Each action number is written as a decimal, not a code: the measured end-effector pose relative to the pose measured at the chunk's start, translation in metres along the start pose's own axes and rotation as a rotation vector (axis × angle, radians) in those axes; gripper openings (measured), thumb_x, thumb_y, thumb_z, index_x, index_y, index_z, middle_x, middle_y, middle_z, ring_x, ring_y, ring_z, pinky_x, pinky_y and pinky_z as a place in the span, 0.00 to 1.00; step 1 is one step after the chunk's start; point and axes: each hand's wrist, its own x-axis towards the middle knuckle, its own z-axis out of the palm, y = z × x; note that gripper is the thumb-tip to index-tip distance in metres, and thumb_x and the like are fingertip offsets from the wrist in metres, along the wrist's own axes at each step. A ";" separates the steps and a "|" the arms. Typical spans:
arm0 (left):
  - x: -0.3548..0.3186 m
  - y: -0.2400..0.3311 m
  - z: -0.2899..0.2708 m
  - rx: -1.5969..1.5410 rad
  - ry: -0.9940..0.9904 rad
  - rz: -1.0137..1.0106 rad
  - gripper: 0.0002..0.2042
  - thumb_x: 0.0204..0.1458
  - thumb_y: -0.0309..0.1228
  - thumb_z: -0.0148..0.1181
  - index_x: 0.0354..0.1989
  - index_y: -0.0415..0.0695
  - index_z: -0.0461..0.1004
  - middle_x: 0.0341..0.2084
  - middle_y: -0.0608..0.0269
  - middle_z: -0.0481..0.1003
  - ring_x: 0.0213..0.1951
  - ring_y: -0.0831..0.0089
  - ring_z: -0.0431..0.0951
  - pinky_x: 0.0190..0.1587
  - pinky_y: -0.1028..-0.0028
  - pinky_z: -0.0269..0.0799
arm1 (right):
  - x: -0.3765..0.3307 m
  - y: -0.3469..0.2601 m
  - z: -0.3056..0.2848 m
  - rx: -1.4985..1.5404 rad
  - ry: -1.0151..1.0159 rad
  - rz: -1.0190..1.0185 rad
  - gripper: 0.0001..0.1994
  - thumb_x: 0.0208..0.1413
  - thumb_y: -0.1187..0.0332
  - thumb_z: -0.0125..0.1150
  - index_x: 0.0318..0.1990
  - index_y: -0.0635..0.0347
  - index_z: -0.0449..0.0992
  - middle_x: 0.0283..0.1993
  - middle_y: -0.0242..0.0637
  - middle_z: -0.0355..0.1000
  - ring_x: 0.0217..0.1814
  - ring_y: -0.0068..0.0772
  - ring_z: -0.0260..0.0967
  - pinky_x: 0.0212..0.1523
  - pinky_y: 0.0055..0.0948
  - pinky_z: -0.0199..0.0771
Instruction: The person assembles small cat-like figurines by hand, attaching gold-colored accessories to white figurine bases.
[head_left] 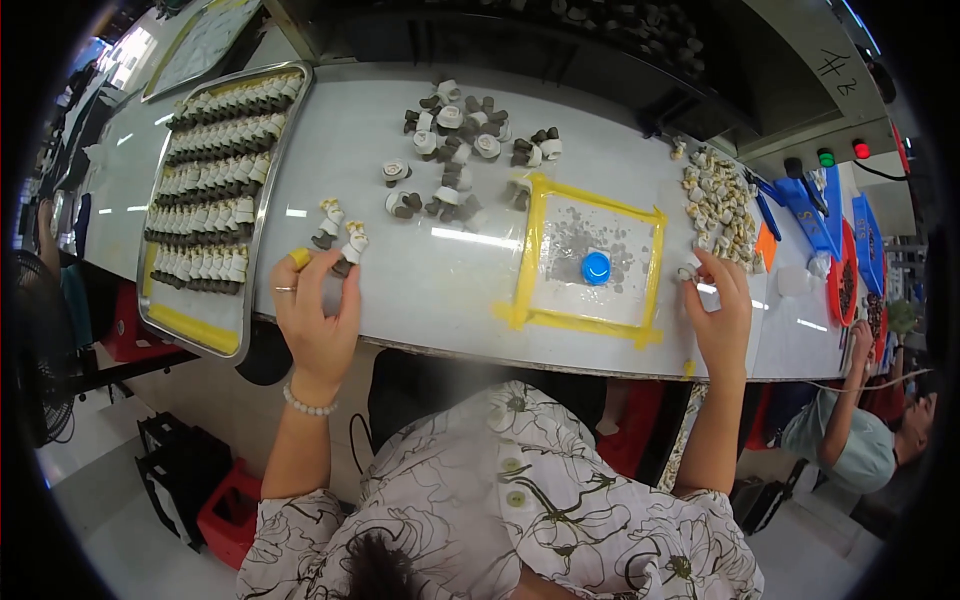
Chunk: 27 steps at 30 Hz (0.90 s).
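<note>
While, near left, a white figurine (354, 241) was pinched at its dark base by the left hand (317, 315), over on the right a small pale piece (686, 272) was nipped between thumb and forefinger of the right hand (724, 312), beside heaped pieces (716, 200).

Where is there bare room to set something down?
The table looks bare between the tray's far half and the scattered figures, and between the left hand and yellow tape frame. It's crowded in the tray, among those figures, and in the small-piece pile beyond the right hand.
</note>
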 end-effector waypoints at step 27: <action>0.065 0.032 0.033 0.130 -0.398 0.034 0.14 0.45 0.27 0.62 0.39 0.38 0.69 0.31 0.51 0.70 0.35 0.55 0.73 0.35 0.64 0.68 | -0.001 -0.023 0.005 0.158 -0.108 -0.001 0.11 0.41 0.77 0.64 0.36 0.63 0.77 0.32 0.38 0.70 0.32 0.35 0.69 0.31 0.28 0.70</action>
